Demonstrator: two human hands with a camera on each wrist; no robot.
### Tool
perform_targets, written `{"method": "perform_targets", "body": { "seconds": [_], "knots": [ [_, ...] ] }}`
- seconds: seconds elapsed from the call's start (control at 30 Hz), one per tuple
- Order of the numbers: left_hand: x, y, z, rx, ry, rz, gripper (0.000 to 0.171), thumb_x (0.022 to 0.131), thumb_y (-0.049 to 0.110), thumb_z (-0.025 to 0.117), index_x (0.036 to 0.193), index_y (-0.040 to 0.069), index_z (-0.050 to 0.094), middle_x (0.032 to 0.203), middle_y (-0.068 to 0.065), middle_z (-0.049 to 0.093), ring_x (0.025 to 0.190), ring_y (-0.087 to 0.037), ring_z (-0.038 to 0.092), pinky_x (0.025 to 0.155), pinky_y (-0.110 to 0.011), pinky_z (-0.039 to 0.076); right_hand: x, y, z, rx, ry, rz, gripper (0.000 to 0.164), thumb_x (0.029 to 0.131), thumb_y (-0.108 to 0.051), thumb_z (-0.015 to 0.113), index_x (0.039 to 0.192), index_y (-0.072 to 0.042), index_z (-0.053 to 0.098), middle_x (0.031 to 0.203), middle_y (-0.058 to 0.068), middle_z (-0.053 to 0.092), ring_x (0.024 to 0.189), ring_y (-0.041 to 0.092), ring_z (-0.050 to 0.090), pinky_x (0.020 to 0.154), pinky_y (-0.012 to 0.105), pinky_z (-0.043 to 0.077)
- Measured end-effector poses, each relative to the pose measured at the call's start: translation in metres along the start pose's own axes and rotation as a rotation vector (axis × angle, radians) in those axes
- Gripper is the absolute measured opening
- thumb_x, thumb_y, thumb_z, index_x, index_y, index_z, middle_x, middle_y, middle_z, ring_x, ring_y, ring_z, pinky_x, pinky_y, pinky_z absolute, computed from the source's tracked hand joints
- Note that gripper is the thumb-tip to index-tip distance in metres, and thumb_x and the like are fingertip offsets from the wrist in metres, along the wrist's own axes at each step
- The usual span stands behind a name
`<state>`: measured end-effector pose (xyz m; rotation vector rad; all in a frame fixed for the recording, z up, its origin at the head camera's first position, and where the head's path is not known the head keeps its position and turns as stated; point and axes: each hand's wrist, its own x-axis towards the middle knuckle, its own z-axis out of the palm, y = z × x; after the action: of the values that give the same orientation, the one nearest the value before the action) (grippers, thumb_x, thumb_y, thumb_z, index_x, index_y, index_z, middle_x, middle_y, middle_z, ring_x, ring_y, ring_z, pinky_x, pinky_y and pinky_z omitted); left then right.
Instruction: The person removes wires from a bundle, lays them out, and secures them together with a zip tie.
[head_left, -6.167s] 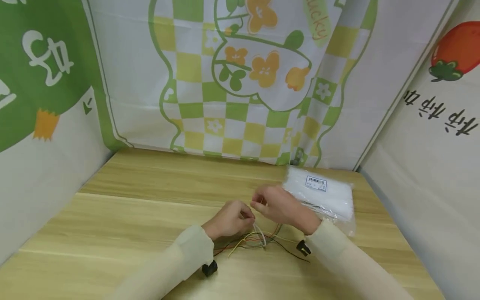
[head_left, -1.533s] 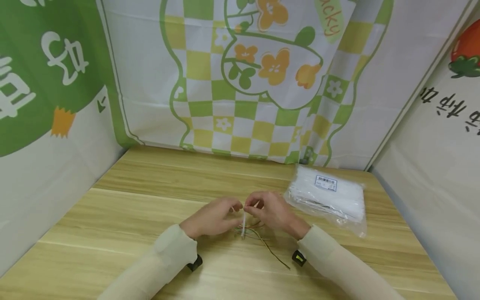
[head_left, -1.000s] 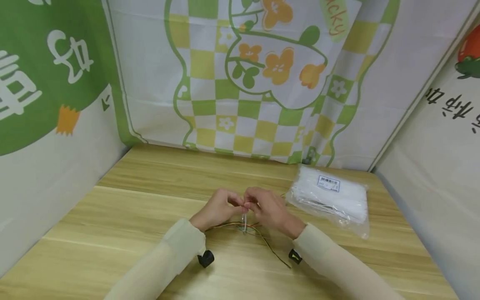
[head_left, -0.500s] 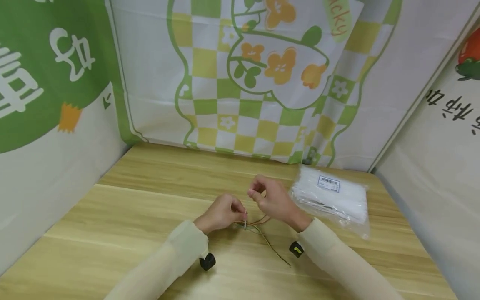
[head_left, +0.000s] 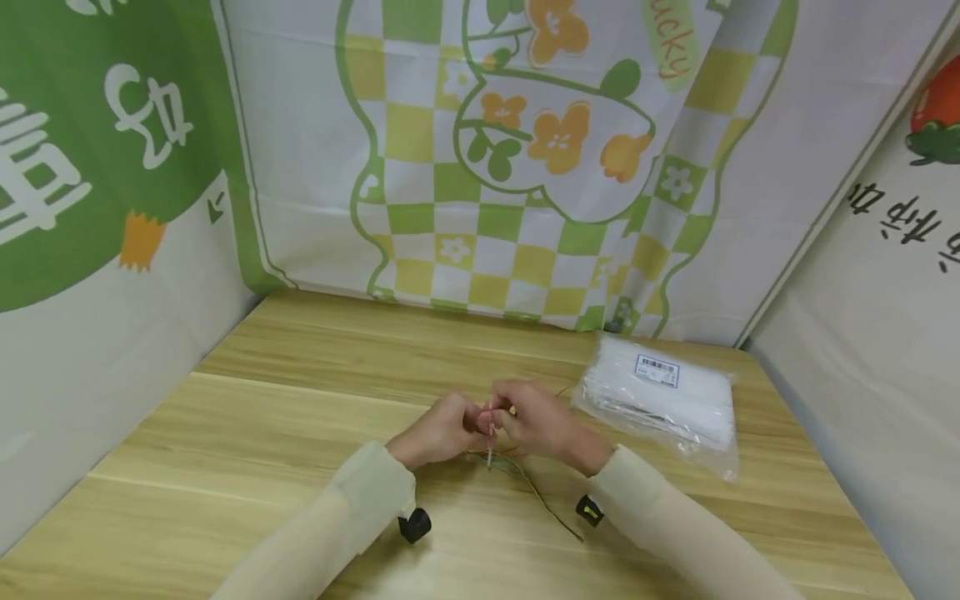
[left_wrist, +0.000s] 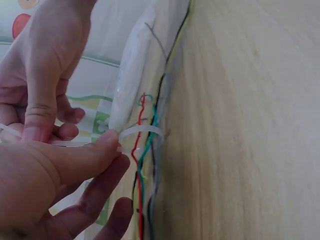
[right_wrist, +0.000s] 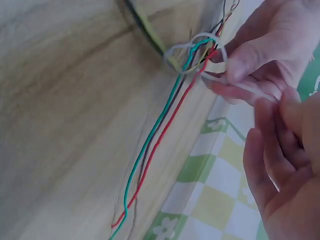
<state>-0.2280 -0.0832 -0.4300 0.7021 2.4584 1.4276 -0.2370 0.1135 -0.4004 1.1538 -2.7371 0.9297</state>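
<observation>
A white cable tie [left_wrist: 145, 129] forms a loop around a loose bundle of thin wires [right_wrist: 145, 148] in red, teal, black, yellow and grey. My left hand [head_left: 442, 429] pinches the tie beside the loop, between thumb and forefinger. Close against it, my right hand [head_left: 536, 421] pinches the tie's tail, which stretches between both hands in the wrist views. The loop stands wider than the wires, with a gap inside it. In the head view the hands hide much of the bundle; one dark yellowish strand runs out toward the front right.
A clear plastic bag [head_left: 648, 392] of white strips, with a barcode label [head_left: 657, 371], lies behind the right hand on the wooden table [head_left: 300, 433]. Printed cloth [head_left: 480, 192] hangs along the back and both sides.
The wires were spread out earlier and are now gathered in the tie's loop. Half a second ago my right hand was raised apart; it has come back down beside my left.
</observation>
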Motion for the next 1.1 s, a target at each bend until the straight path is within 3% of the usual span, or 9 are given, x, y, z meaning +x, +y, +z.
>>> {"method": "perform_targets", "body": {
  "seconds": [0.1, 0.23, 0.4, 0.7, 0.93, 1.1],
  "knots": [
    [-0.001, 0.002, 0.001, 0.049, -0.044, 0.002, 0.01, 0.092, 0.002, 0.079, 0.083, 0.0, 0.079, 0.086, -0.007, 0.077, 0.072, -0.009, 0.056, 0.063, -0.02, 0.045, 0.001, -0.002, 0.003, 0.002, 0.106, 0.032, 0.018, 0.097, 0.003, 0.067, 0.087, -0.011, 0.066, 0.089, 0.003, 0.076, 0.076, 0.008, 0.065, 0.064, 0.02, 0.051],
    [-0.004, 0.004, 0.006, 0.165, -0.056, -0.003, 0.013, 0.09, 0.004, 0.082, 0.077, 0.007, 0.079, 0.081, 0.0, 0.077, 0.071, -0.007, 0.056, 0.067, -0.022, 0.045, 0.003, -0.006, -0.005, 0.115, 0.237, 0.03, 0.019, 0.098, 0.01, 0.062, 0.089, -0.007, 0.063, 0.092, 0.009, 0.075, 0.079, 0.013, 0.068, 0.063, 0.021, 0.053],
    [-0.009, 0.007, 0.01, 0.281, 0.002, -0.015, 0.016, 0.088, 0.008, 0.084, 0.075, 0.013, 0.078, 0.078, 0.006, 0.074, 0.071, -0.008, 0.053, 0.068, -0.027, 0.042, 0.01, -0.007, -0.01, 0.142, 0.348, -0.042, 0.022, 0.095, 0.016, 0.059, 0.086, -0.003, 0.062, 0.089, 0.014, 0.076, 0.077, 0.019, 0.072, 0.06, 0.022, 0.054],
    [-0.017, 0.01, 0.016, 0.415, 0.057, 0.004, 0.022, 0.09, 0.011, 0.084, 0.072, 0.018, 0.072, 0.07, 0.01, 0.066, 0.071, -0.01, 0.053, 0.071, -0.041, 0.039, 0.013, -0.009, -0.01, 0.217, 0.402, -0.005, 0.024, 0.094, 0.018, 0.058, 0.084, -0.003, 0.062, 0.087, 0.013, 0.078, 0.08, 0.023, 0.074, 0.067, 0.023, 0.058],
    [-0.027, 0.01, 0.012, 0.579, 0.131, -0.049, 0.026, 0.092, 0.017, 0.082, 0.071, 0.019, 0.066, 0.071, 0.011, 0.061, 0.078, -0.014, 0.052, 0.074, -0.039, 0.035, 0.022, -0.011, -0.012, 0.291, 0.422, 0.023, 0.013, 0.101, -0.003, 0.069, 0.088, -0.004, 0.065, 0.085, 0.013, 0.075, 0.07, 0.009, 0.065, 0.064, 0.021, 0.054],
    [-0.023, 0.022, 0.015, 0.664, 0.099, 0.009, 0.025, 0.09, 0.013, 0.081, 0.07, 0.021, 0.068, 0.074, 0.01, 0.066, 0.081, -0.016, 0.057, 0.076, -0.04, 0.039, 0.023, -0.014, -0.019, 0.327, 0.453, 0.021, 0.014, 0.099, 0.004, 0.067, 0.087, 0.0, 0.062, 0.086, 0.016, 0.075, 0.072, 0.009, 0.066, 0.066, 0.022, 0.055]
  ]
}}
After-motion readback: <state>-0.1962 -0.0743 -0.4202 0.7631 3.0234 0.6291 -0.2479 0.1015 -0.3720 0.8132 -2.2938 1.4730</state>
